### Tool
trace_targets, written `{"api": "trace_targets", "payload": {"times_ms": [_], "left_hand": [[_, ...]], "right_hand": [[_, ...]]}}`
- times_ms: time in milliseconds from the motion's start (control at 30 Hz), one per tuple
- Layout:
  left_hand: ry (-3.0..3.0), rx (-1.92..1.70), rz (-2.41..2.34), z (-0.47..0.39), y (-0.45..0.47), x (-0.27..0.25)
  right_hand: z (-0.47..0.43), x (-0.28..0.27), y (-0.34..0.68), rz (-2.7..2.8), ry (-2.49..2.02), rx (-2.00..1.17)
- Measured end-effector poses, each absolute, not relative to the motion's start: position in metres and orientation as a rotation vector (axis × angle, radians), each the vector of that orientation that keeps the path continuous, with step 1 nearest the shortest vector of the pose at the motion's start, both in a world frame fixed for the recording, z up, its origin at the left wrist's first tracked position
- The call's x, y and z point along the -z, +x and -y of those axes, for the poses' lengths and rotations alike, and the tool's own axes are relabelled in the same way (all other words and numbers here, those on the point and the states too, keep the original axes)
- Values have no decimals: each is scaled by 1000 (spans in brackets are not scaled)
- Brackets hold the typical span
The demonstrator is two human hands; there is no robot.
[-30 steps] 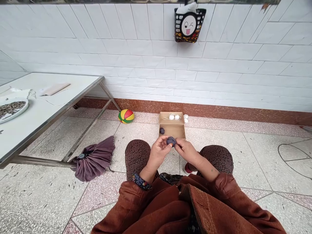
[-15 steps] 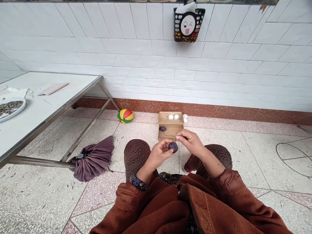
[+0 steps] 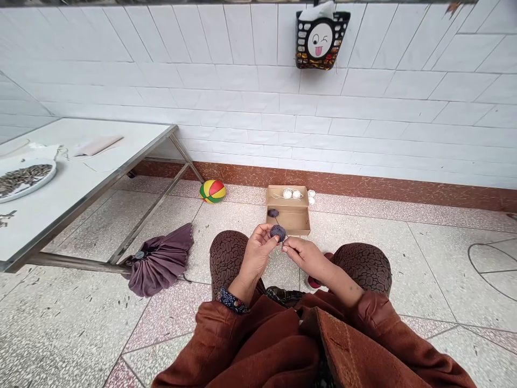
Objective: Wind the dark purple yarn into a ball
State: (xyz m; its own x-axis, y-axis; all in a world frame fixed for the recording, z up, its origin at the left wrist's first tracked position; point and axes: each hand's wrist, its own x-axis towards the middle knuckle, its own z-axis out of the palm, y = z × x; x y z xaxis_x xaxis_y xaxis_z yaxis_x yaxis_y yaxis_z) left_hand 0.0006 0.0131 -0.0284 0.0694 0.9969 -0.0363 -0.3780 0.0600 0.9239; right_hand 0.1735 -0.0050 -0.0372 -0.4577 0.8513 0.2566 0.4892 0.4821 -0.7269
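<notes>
Between the thumb and fingers of my left hand (image 3: 258,250) sits a small dark purple-grey ball of yarn (image 3: 277,233). My right hand (image 3: 307,256) is closed in a pinch just right of the ball, with the yarn strand at its fingertips. Beyond my hands an open cardboard box (image 3: 293,221) lies on the floor. A second dark yarn ball (image 3: 273,213) rests in its near half, and a strand runs from there toward the ball I hold. White yarn balls (image 3: 287,193) lie in the box's far half.
To the left stands a metal-framed table (image 3: 141,141) bearing a plate (image 3: 54,171) of seeds. A folded purple umbrella (image 3: 161,264) and a colourful ball (image 3: 212,191) lie on the floor. A black basket (image 3: 302,43) hangs on the tiled wall. A wire ring (image 3: 470,258) is at right.
My right hand has moved down and toward me, from above the yarn ball to its near right side. My left hand has raised the ball slightly. The view has shifted a little left.
</notes>
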Motion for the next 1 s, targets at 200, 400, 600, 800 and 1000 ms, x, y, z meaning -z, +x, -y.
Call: {"api": "trace_targets", "payload": {"times_ms": [200,400,600,800,1000], "left_hand": [[1224,-1166,-1036,-10,-2,24],[1237,-1023,-809,1,0,17],[965,-1190,-709,1,0,17],[978,-1311,-922,-6,1,22],[1145,-1273,-1069,-7,1,21]], "right_hand": [[5,2,186,2154,-990,-657],[-14,3,193,1989,-1019,-548],[-4,34,180,1971,-1139,-604],[12,36,174,2226,-1072,-585],[18,16,177,2349,-947,-451]]}}
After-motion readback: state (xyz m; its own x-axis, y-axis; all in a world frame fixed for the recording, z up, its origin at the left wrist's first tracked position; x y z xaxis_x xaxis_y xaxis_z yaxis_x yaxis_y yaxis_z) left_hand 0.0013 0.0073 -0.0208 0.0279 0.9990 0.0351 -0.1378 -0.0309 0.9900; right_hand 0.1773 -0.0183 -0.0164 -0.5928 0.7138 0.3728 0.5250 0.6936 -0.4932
